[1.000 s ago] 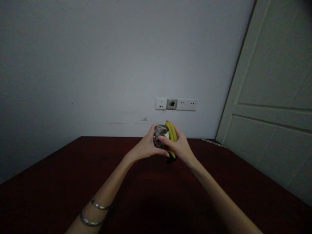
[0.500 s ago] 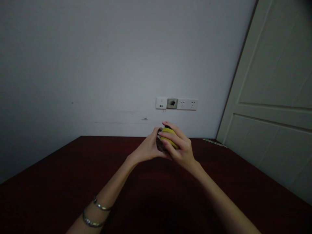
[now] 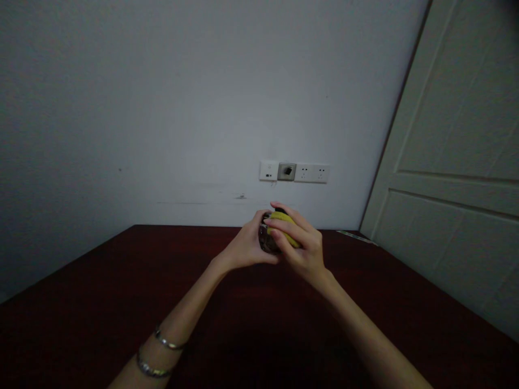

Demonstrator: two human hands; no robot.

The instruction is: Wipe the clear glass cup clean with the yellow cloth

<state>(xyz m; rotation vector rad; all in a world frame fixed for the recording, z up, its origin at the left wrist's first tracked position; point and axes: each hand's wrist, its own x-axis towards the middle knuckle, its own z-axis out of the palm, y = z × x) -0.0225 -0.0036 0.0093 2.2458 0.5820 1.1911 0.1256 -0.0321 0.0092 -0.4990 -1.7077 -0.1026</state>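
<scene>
In the head view, both of my hands meet above the middle of the table's far part. My left hand (image 3: 252, 243) curls around the side of a shiny, see-through glass (image 3: 265, 241), which looks dark with the table behind it. My right hand (image 3: 304, 243) grips a yellow sponge (image 3: 286, 221) with a dark patch on its upper edge and presses it to the glass's right side. Fingers of the right hand hide much of the sponge and part of the glass. Two silver bangles (image 3: 154, 368) circle my left forearm.
The dark red table (image 3: 162, 281) reaches back to a pale wall (image 3: 182, 108). A row of sockets (image 3: 310, 173) is set in the wall just above. To the right stands a white panelled door (image 3: 454, 162). A thin flat strip (image 3: 357, 236) lies at the table's far right edge.
The yellow sponge has turned and shifted slightly to the right against the glass, and more of the glass's side shows. Both hands stay in nearly the same place.
</scene>
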